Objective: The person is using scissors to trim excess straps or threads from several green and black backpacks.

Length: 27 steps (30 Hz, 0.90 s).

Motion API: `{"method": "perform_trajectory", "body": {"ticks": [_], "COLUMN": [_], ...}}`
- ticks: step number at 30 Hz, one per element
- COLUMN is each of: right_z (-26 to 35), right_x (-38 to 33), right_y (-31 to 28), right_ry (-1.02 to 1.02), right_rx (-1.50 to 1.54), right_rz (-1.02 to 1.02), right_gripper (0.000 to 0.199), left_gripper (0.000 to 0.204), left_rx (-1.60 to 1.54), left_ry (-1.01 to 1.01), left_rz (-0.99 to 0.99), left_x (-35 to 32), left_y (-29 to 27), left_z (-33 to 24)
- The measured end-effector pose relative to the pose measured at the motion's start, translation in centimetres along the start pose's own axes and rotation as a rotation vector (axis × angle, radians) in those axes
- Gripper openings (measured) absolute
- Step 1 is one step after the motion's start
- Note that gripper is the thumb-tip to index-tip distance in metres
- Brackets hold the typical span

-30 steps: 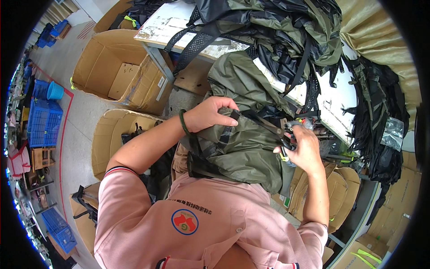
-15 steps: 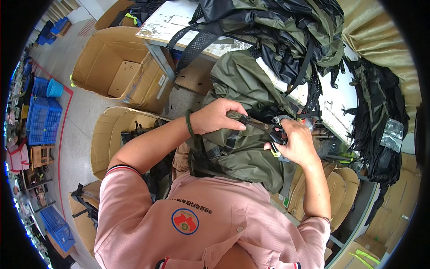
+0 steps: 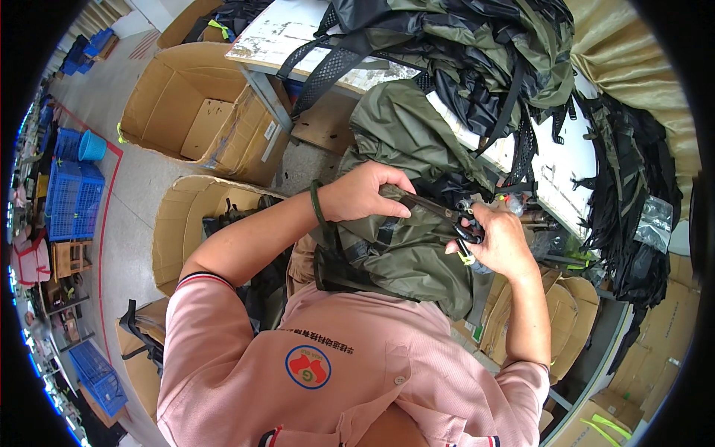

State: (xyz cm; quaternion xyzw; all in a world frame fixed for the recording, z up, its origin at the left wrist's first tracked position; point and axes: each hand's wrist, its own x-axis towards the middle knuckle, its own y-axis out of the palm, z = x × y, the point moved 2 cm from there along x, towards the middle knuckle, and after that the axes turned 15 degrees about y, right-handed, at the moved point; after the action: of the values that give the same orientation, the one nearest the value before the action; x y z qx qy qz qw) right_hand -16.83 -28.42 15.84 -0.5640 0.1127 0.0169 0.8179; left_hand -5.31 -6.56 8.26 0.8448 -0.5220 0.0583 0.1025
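An olive-green backpack (image 3: 402, 253) lies on my lap, its top leaning against the table's edge. My left hand (image 3: 365, 192) pinches a black strap (image 3: 428, 206) that runs across the bag. My right hand (image 3: 497, 242) holds the other end of that strap together with a small tool with black handles (image 3: 468, 229); a yellow-green tag hangs near it. A green band is on my left wrist.
A pile of green and black backpacks (image 3: 477, 52) covers the white table (image 3: 283, 33) ahead. Open cardboard boxes (image 3: 201, 119) stand on the floor to my left, one (image 3: 194, 223) holding dark bags. Blue crates (image 3: 71, 197) sit far left. Black straps and bags (image 3: 633, 194) hang at right.
My hands have drawn closer together along the strap. The right hand has shifted left toward the middle of the bag, and the left hand has slid slightly right.
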Motion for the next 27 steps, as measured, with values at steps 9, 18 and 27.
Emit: {"method": "perform_trajectory", "body": {"ticks": [9,18,27], "right_z": [-0.2,-0.4,-0.9], "right_x": [0.0,-0.5,-0.8], "right_y": [0.6,0.4,0.6], "right_ry": [-0.029,0.011,0.034], "right_rx": [-0.099,0.007,-0.030], "right_rz": [-0.042,-0.030,0.007], "right_gripper": [0.057,0.062,0.061], "left_gripper": [0.021,0.023,0.025], "left_rx": [0.061,0.137,0.241], "left_ry": [0.046,0.052,0.112], "left_rz": [0.040,0.040,0.047], "left_x": [0.2,0.1,0.3], "left_y": [0.4,0.3,0.6], "left_z": [-0.2,-0.3,-1.0]}}
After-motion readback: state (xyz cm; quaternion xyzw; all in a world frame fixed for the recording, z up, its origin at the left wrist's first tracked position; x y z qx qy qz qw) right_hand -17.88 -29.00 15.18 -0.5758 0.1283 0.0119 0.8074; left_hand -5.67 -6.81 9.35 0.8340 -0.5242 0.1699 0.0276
